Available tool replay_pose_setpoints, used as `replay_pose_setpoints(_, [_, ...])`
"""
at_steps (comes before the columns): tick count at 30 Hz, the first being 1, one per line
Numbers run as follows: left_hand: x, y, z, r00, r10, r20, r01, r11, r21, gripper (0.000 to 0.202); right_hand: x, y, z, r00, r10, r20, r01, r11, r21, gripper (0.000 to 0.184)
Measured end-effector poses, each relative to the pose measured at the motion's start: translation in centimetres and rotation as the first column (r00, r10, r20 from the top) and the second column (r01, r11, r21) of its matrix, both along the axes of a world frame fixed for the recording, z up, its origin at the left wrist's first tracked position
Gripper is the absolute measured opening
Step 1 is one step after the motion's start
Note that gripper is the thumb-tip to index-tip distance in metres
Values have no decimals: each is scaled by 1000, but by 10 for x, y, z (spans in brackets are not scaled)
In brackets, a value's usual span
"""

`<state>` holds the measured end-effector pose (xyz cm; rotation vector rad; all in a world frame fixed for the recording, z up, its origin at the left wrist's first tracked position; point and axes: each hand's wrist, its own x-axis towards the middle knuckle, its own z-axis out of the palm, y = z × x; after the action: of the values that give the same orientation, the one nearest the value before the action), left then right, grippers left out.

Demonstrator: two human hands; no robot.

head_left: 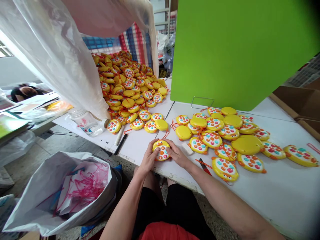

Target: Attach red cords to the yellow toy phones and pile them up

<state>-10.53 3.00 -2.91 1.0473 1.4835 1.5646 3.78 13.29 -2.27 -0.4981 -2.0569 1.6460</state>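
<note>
Between my two hands, at the table's front edge, is a yellow duck-faced toy [162, 150] with a white front and colored round buttons. My left hand [150, 155] grips its left side, the thumb lying on the front. Round its right side is my right hand [177, 153], also closed on it. An orange cord loops up from the toy's top. Just right of my right hand lies a white block [187, 149], and near my forearm is a red and dark flat tool [205, 167]. A black pen [120, 144] and a white pen [119, 136] lie to the left.
A large heap of the same toys [130, 83] spills from a plastic-lined bag at the back left. Several more toys [228, 133] spread across the right. A green board [235, 53] stands behind them. A clear jar [86, 123] lies left; an open white sack [45, 190] stands below.
</note>
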Motion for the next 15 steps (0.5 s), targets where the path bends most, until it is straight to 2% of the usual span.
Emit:
replay_pose_setpoints(3, [1,0,-2,999,-31,7,31,999,34,55,-2,0,-2,1000,-10,-7,10,1000,6,55])
replay_pose_setpoints(8, [7,-2,-1,998,-69,-14,70,996,54,102,-4,2,-6,995,-65,-73,71,994,85,55])
replay_pose_setpoints(13, [7,-3,1,996,-82,-32,83,996,32,98,-2,3,-2,997,-60,-49,64,995,71,51])
replay_pose_setpoints(15, [5,-3,2,997,-64,-53,66,997,33,86,0,2,0,998,-40,-38,43,997,60,52])
